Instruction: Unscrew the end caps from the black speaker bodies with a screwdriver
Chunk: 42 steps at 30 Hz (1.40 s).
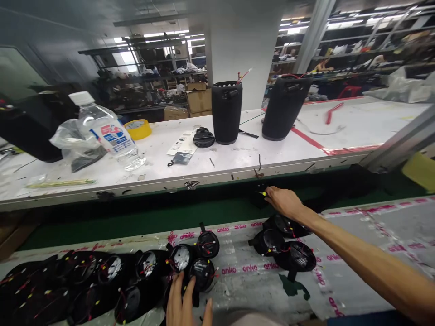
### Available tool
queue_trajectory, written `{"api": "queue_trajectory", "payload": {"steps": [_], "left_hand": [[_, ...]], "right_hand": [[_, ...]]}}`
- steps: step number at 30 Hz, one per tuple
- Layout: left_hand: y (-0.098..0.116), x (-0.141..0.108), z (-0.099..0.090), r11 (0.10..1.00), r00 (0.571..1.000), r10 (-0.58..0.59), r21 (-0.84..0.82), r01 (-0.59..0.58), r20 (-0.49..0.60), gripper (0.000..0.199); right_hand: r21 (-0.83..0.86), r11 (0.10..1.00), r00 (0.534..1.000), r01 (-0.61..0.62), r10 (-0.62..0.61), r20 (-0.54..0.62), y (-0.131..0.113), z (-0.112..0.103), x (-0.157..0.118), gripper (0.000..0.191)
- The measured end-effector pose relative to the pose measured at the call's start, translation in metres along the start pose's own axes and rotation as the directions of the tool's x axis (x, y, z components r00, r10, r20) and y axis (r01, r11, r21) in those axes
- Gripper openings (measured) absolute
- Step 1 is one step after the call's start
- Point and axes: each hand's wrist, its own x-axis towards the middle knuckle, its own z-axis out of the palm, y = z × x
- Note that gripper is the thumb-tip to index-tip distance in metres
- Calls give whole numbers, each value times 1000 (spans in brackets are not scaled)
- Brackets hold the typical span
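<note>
My right hand [285, 201] reaches under the front edge of the white shelf. Its fingers are curled at a dark part, hard to make out against the shadow, with a yellow wire connector [264, 194] beside the fingertips. My left hand [183, 305] is at the bottom, fingers spread, over a group of black fabric speaker housings [127, 303] lying with their open ends showing wires. A round black speaker part [202, 274] lies just beyond its fingertips. Several more black speaker parts [301, 256] lie below my right forearm.
On the white shelf [156, 167] stand two upright black speaker housings [227, 113], a water bottle [113, 136], yellow tape [138, 130] and a black round part [204, 137]. A green belt [136, 219] runs beneath. Printed plastic sheeting [234, 253] covers the near surface. A metal post [401, 136] stands right.
</note>
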Motion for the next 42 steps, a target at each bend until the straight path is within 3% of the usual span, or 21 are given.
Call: {"api": "queue_trajectory", "payload": {"steps": [4, 5, 6, 8, 10, 12, 14, 16, 19, 22, 24, 28, 31, 38, 40, 42], "left_hand": [[30, 19, -32, 919, 969, -174, -324, 224, 175, 45], [36, 27, -38, 849, 947, -202, -437, 297, 250, 48], [42, 36, -43, 744, 924, -207, -562, 362, 321, 53], [52, 53, -49, 457, 876, -193, -750, 479, 442, 61], [61, 65, -52, 178, 852, -116, -833, 524, 511, 75], [69, 68, -56, -66, 804, 29, -802, 594, 594, 85], [74, 62, -63, -209, 729, 169, -699, 684, 663, 92], [78, 51, -74, -265, 674, 188, -623, 735, 715, 89], [82, 40, -90, -256, 667, 12, -643, 722, 745, 84], [84, 38, -98, -107, 673, -171, -693, 713, 720, 98], [84, 38, -100, -2, 677, -247, -699, 715, 694, 103], [82, 37, -101, 90, 690, -301, -700, 708, 659, 97], [85, 37, -105, 155, 705, -315, -699, 698, 635, 100], [96, 38, -113, 332, 732, -395, -657, 677, 555, 101], [95, 36, -113, 321, 730, -405, -661, 678, 551, 100], [91, 33, -110, 228, 721, -375, -696, 681, 583, 102]], "right_hand": [[92, 967, 971, 238, -236, -30, -16, -26, -52, 19], [149, 941, 952, 305, -303, -34, -20, -36, -66, 20], [310, 868, 918, 388, -395, -41, -26, -46, -79, 21], [589, 674, 839, 445, -544, -12, -41, -62, -98, 25], [783, 496, 762, 375, -646, 44, -61, -66, -105, 27], [902, 354, 676, 247, -730, 101, -83, -58, -104, 33], [963, 230, 602, 139, -792, 102, -101, -42, -100, 40], [981, 164, 583, 100, -809, 75, -115, -25, -97, 41], [952, 233, 672, 197, -739, 42, -124, -10, -102, 40], [849, 449, 786, 280, -615, 67, -123, -8, -116, 45], [777, 573, 822, 260, -553, 133, -122, -12, -128, 45], [685, 672, 806, 280, -553, 213, -122, -20, -145, 40], [640, 696, 798, 325, -565, 208, -124, -20, -150, 41], [636, 710, 812, 303, -542, 217, -125, -7, -147, 44], [652, 701, 808, 287, -544, 229, -124, -3, -146, 44], [672, 690, 809, 269, -541, 231, -123, -1, -146, 43]]}}
